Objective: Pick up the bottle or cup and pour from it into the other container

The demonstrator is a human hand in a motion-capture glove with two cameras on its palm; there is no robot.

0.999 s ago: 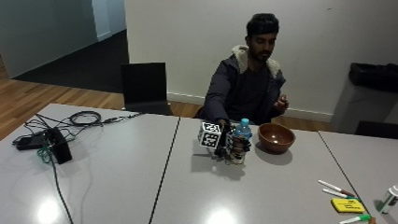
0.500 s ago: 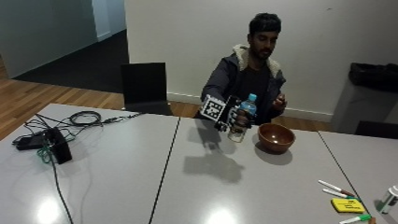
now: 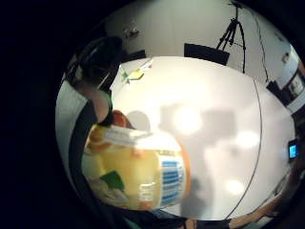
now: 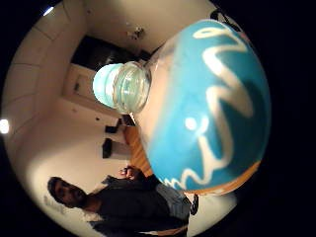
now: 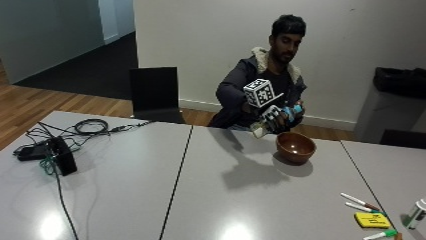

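In the outside view my gloved right hand [image 5: 274,118] grips a clear plastic bottle [image 5: 261,131] in the air, just behind and above the brown bowl [image 5: 295,146] on the grey table [image 5: 219,195]. The bottle leans, its light blue cap [image 5: 297,107] up and toward the bowl's side. In the thumb side palm view its blue label [image 4: 212,108] and the cap [image 4: 121,86] sit close to the palm. The little finger side palm view shows the bottle's lower part [image 3: 143,176], with a yellow and orange label and a barcode, above the table [image 3: 214,119].
Markers [image 5: 359,202], a yellow pad [image 5: 371,220] and a small container [image 5: 417,212] lie at the table's near right corner. A black device [image 5: 61,156] with coiled cables [image 5: 90,127] sits at the left. A black chair [image 5: 154,95] stands behind the table.
One second ago the bottle stood on the table beside the bowl with the hand round it. It has been lifted, carried toward the bowl and tilted. The bowl has not moved.
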